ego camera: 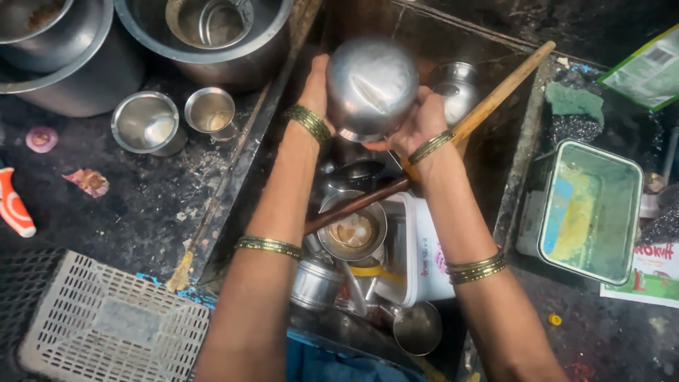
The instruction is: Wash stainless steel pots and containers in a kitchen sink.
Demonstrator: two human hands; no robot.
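Dark, speckled stone worktop (141, 212) all around, pretty grimy and wet, with a sunken sink (509, 141) cut into the middle. White plastic basket (106, 325) sits near left, big steel pots (85, 71) crowd the far left. Right side has a green tub (594, 205). Light's dim, mostly overhead glare.

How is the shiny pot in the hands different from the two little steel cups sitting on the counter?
The round steel pot is held upside down over the sink by the left hand and right hand; the two small steel cups stand upright on the dark counter, untouched. The pot is much bigger and shows its rounded bottom; the cups show their open insides. All are shiny steel.
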